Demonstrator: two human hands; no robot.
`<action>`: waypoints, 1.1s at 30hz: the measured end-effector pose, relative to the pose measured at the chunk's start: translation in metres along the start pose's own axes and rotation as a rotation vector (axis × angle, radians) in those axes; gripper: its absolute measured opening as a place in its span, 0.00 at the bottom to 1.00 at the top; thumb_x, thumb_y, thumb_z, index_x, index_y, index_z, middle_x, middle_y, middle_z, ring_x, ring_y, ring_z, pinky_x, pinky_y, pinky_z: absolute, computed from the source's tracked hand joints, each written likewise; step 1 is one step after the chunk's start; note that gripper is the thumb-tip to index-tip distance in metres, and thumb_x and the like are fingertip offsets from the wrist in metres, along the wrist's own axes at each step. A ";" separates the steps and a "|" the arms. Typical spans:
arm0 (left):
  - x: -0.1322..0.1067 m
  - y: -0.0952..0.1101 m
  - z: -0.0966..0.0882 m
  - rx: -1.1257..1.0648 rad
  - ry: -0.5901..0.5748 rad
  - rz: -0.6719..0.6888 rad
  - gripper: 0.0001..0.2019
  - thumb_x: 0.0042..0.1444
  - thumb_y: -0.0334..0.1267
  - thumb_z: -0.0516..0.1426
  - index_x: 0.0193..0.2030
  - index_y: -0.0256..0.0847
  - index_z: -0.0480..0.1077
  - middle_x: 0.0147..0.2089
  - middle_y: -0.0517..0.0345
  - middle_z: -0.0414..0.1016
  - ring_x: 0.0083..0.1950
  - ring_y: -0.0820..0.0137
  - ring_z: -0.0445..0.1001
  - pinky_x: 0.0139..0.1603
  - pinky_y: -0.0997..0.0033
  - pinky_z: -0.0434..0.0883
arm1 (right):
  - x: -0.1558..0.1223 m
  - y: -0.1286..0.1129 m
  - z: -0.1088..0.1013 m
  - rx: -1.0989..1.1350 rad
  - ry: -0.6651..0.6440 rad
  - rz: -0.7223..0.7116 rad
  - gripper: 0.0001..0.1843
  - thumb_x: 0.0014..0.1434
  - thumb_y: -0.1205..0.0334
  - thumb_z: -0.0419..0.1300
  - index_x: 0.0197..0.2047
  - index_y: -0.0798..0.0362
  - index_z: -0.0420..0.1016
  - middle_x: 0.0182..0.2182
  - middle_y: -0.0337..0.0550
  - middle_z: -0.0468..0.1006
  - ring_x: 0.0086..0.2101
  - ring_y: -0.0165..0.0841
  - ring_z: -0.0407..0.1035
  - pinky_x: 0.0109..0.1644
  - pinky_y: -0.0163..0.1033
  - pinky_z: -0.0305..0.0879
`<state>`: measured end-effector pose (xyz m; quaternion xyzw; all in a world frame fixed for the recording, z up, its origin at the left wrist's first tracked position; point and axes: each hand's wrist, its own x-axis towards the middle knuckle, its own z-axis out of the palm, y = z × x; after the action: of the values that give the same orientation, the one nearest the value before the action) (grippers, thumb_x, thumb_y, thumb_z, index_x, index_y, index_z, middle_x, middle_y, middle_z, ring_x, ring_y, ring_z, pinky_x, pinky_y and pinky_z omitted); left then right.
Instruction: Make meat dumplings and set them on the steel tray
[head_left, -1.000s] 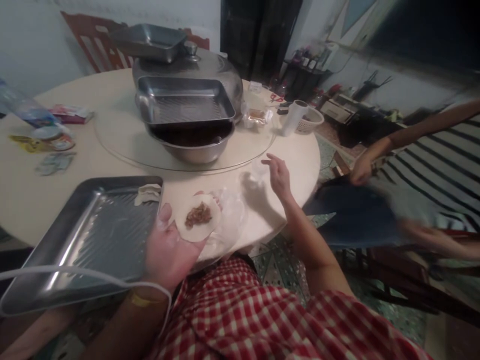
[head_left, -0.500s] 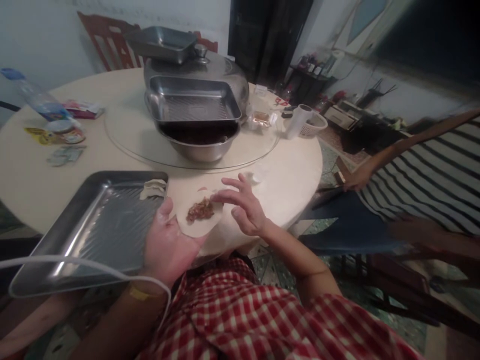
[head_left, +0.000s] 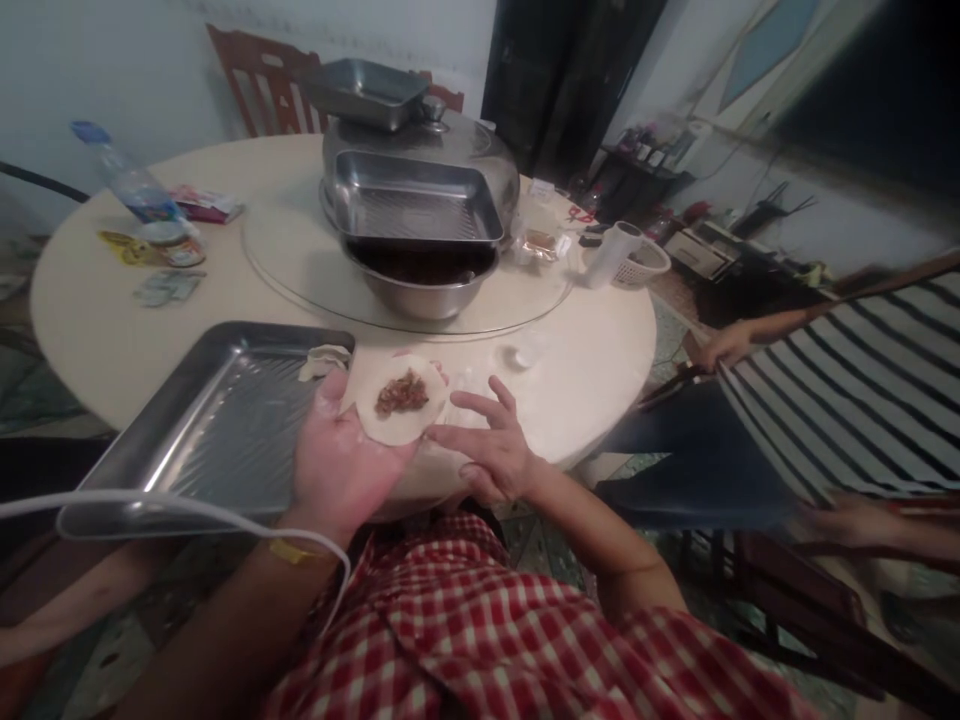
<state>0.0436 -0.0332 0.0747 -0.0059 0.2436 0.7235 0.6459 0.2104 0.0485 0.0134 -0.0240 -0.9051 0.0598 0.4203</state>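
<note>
On the open palm and fingers of my left hand rests a round, pale dumpling wrapper. A clump of brown minced filling lies at its middle, and the wrapper is flat and unfolded. My right hand is just to the right with its fingers apart; the index fingertip is at the wrapper's lower right edge, and I cannot tell whether it touches. Left of the wrapper, folded dumplings sit in the far right corner of a metal tray.
A steel bowl of dark contents stands on the glass turntable, with another metal tray over it. A small white dish lies right of the wrapper. A white cable crosses my left wrist. A person in a striped shirt is at right.
My right hand has moved down from over the filling to the wrapper's lower right edge. The view has shifted slightly; the wrapper stays on my left hand.
</note>
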 end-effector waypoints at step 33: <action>-0.004 -0.012 -0.022 -0.046 -0.145 -0.381 0.28 0.66 0.56 0.42 0.38 0.36 0.74 0.32 0.51 0.80 0.52 0.55 0.78 0.57 0.50 0.70 | 0.077 0.015 -0.027 0.310 -0.525 0.039 0.20 0.69 0.52 0.46 0.57 0.46 0.71 0.58 0.42 0.73 0.63 0.33 0.60 0.72 0.53 0.43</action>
<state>0.0487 -0.0444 0.0528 -0.0144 0.1743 0.5920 0.7867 0.1811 0.0727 0.0874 0.0395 -0.9622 0.2094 0.1694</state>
